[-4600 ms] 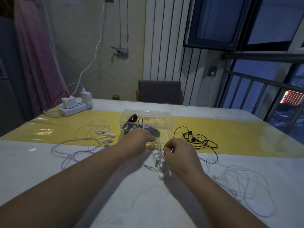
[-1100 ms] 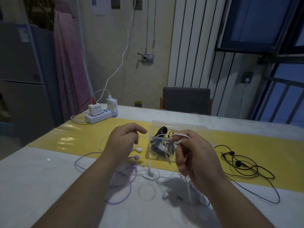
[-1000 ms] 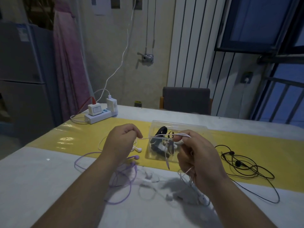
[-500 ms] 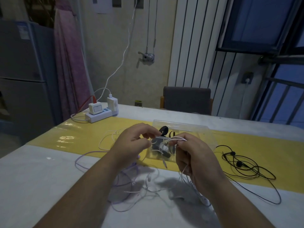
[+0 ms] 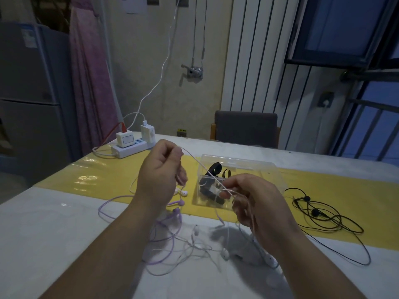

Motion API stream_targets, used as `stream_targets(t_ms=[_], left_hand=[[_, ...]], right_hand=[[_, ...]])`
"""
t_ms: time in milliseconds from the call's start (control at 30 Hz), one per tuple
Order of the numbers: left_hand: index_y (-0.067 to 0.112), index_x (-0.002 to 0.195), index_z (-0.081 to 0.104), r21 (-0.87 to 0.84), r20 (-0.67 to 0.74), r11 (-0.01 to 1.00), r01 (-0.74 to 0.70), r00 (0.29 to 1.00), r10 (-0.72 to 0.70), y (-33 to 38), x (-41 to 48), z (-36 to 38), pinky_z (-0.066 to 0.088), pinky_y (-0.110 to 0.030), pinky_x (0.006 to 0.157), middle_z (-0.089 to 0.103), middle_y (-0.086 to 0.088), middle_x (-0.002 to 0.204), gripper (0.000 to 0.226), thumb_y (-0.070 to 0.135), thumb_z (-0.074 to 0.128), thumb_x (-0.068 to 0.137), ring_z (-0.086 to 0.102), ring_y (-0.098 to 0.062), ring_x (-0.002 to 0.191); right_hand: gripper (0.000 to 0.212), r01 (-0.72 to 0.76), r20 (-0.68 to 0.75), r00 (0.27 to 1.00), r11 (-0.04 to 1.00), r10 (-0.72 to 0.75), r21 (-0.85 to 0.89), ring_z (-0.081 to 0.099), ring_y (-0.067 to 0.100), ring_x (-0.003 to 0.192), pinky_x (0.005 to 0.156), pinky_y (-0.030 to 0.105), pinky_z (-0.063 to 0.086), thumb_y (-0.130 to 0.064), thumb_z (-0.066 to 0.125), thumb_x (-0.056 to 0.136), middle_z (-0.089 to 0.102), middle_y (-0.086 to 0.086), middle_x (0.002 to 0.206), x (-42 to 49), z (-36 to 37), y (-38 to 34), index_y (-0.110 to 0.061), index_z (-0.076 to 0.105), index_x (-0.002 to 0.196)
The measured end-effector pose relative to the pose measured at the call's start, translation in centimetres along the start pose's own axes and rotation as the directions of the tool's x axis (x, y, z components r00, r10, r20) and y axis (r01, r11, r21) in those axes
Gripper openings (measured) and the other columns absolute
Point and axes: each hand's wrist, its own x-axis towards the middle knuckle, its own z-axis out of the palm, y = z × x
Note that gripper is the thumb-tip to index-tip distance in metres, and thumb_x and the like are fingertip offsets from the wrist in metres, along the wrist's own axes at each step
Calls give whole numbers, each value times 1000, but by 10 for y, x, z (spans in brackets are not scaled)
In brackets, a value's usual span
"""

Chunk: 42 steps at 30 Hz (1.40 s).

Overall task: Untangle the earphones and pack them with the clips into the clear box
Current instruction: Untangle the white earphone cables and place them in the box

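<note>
I see the box (image 5: 248,164) mid-table with the clips (image 5: 212,172) inside it. The left hand (image 5: 159,178) is left of the box and the right hand (image 5: 257,203) just before it, with one earphone cord (image 5: 195,161) held between them. A tangle of earphones (image 5: 194,244) lies on the table (image 5: 54,234) below both hands. A second set of earphones (image 5: 319,214) lies right of the box. The power strip (image 5: 129,148) sits far left, and a chair (image 5: 246,128) stands behind the table.

Dim frame with a bluish cast. The light is a weak dusk glow from the window (image 5: 336,29) at right. There's a soft, diffuse shadow under the right hand (image 5: 257,203) on the table (image 5: 54,234). Glare patches show on the yellow runner (image 5: 86,178) at left. Fisheye bowing at the edges: the fridge (image 5: 26,104) leans inward. Soft and noisy overall; the thin white cord (image 5: 200,165) barely separates from the background.
</note>
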Motion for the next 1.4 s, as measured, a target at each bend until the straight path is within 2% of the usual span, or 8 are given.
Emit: stream_targets(t_ms=[167, 267, 367, 633, 833, 933, 1133, 1400], left_hand=[[23, 73, 51, 58, -71, 997, -55, 996, 59, -1, 0, -1, 30, -28, 46, 39, 6, 50, 21, 32, 48, 92, 34, -18, 49], [19, 74, 52, 105, -147, 990, -92, 983, 107, 1, 0, -2, 37, -35, 55, 47, 1, 59, 23, 33, 47, 91, 43, -18, 58], [22, 75, 56, 123, -182, 988, -95, 976, 116, 2, 1, -3, 45, -38, 63, 58, 6, 67, 21, 32, 48, 92, 53, -17, 66], [25, 80, 57, 107, -154, 994, -29, 987, 45, 4, 1, -2, 40, -31, 50, 48, 5, 45, 19, 25, 53, 98, 47, -16, 46], [25, 68, 71, 290, 108, 955, 65, 989, -100, 3, -1, -1, 44, -20, 48, 60, 2, 68, 18, 19, 72, 85, 50, -2, 55], [19, 72, 74, 184, 203, 966, 184, 954, -220, 4, -3, 0, 44, -26, 46, 56, 2, 60, 14, 16, 72, 85, 45, -11, 49], [15, 71, 73, -13, 338, 973, 230, 917, -213, 13, -5, -1, 35, -23, 45, 62, -6, 61, 17, 7, 67, 85, 40, -14, 49], [12, 74, 79, -89, 455, 966, 242, 873, -177, 17, -8, -2, 29, -16, 43, 66, -12, 60, 6, 13, 78, 69, 36, -9, 45]], right_hand=[[21, 40, -3, 999, 987, -41, -157, 48, 13, 53, 50, 27, 37, 8, 52, 86, 67, 0, 62, 0, 1, 3, -6, 68, 82], [17, 88, -22, 995, 968, -96, -234, 53, 13, 57, 55, 32, 42, 3, 65, 83, 66, 0, 65, 3, -3, 6, -12, 71, 80], [11, 158, -25, 985, 960, -168, -233, 58, 7, 57, 55, 20, 44, 2, 67, 84, 68, 1, 67, 5, -6, 7, -8, 71, 82], [14, 217, -97, 967, 959, -237, -182, 42, 12, 49, 45, 25, 31, -11, 63, 92, 59, -3, 58, 9, -16, 3, -16, 71, 81], [18, 214, -146, 958, 953, -247, -213, 41, 8, 50, 51, 28, 29, -23, 46, 102, 54, -6, 58, 12, -14, 7, -20, 57, 88], [15, 214, -145, 958, 952, -249, -217, 42, 7, 48, 52, 30, 30, -25, 45, 102, 54, -3, 58, 11, -12, 8, -17, 53, 92], [26, 230, -143, 950, 930, -279, -288, 47, 14, 56, 58, 37, 38, -32, 59, 94, 60, 0, 62, 9, -7, 12, -15, 54, 75], [18, 220, -86, 961, 918, -261, -329, 55, 7, 62, 61, 41, 48, -26, 50, 99, 64, -1, 71, 3, 5, 13, -14, 59, 90]])
